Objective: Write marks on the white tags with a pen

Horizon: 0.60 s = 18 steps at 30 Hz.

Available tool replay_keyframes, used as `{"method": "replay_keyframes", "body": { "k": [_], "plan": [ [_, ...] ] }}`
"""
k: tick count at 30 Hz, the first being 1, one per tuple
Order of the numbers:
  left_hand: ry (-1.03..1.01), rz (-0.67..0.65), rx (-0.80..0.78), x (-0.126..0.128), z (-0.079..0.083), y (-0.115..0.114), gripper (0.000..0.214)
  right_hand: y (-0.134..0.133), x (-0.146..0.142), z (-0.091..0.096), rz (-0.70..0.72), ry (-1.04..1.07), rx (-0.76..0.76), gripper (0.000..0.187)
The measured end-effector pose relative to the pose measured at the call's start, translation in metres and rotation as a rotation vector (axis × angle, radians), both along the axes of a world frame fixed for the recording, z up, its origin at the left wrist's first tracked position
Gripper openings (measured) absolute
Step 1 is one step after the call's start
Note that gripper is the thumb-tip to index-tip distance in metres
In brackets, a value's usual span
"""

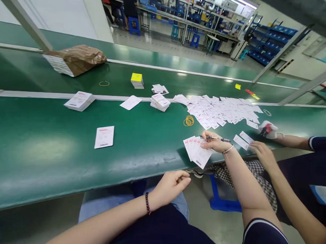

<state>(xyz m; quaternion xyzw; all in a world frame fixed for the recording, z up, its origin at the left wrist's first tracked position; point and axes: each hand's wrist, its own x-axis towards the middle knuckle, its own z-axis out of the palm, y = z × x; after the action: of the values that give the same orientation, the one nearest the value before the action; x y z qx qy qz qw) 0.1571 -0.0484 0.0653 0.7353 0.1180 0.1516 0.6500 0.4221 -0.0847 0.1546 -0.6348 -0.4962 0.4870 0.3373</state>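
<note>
My right hand [214, 143] is closed on a fan of white printed cards [198, 152] and also pinches a pen [218, 139] that points right. It hovers over the near edge of the green conveyor belt [43, 149]. My left hand [171, 185] hangs just off the belt's front edge above my lap, fingers curled in against the thumb with nothing visible in them. A beaded bracelet sits on that wrist. A spread of many loose white cards [225, 110] lies just beyond my right hand.
A co-worker's hand [263, 152] touches two cards [243, 140] at my right; their other hand holds a white object [268, 129]. Rubber bands [188, 120], card stacks [79, 100] [160, 102], a single card [104, 136], a yellow-topped stack [137, 80] and a brown-wrapped bundle [74, 60] lie on the belts.
</note>
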Motion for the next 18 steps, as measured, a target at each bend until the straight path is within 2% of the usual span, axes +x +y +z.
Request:
{"method": "replay_keyframes", "body": {
  "k": [2, 3, 5, 7, 9, 11, 15, 18],
  "plan": [
    [-0.199, 0.017, 0.565, 0.017, 0.006, -0.005, 0.028, -0.007, 0.025, 0.006, 0.046, -0.129, -0.021, 0.031],
    [-0.3, 0.007, 0.775, 0.03, 0.008, -0.008, 0.027, -0.01, 0.035, 0.008, 0.075, -0.184, -0.032, 0.031],
    [-0.349, -0.011, 1.082, 0.059, 0.009, -0.015, 0.026, -0.013, 0.051, 0.009, 0.092, -0.239, -0.039, 0.03],
    [-0.323, 0.045, 1.258, 0.088, 0.004, -0.022, 0.039, -0.014, 0.061, 0.008, 0.099, -0.266, -0.055, 0.03],
    [-0.213, 0.081, 1.358, 0.112, -0.004, -0.026, 0.047, -0.014, 0.066, 0.005, 0.097, -0.291, -0.066, 0.028],
    [-0.123, 0.069, 1.386, 0.125, -0.011, -0.027, 0.05, -0.013, 0.07, 0.002, 0.076, -0.316, -0.064, 0.026],
    [-0.131, 0.018, 1.242, 0.135, -0.012, -0.024, 0.036, -0.011, 0.075, 0.002, -0.016, -0.334, -0.051, 0.033],
    [-0.119, 0.022, 1.199, 0.138, -0.007, -0.024, 0.031, -0.011, 0.069, 0.015, -0.144, -0.354, 0.069, 0.042]
  ]
}}
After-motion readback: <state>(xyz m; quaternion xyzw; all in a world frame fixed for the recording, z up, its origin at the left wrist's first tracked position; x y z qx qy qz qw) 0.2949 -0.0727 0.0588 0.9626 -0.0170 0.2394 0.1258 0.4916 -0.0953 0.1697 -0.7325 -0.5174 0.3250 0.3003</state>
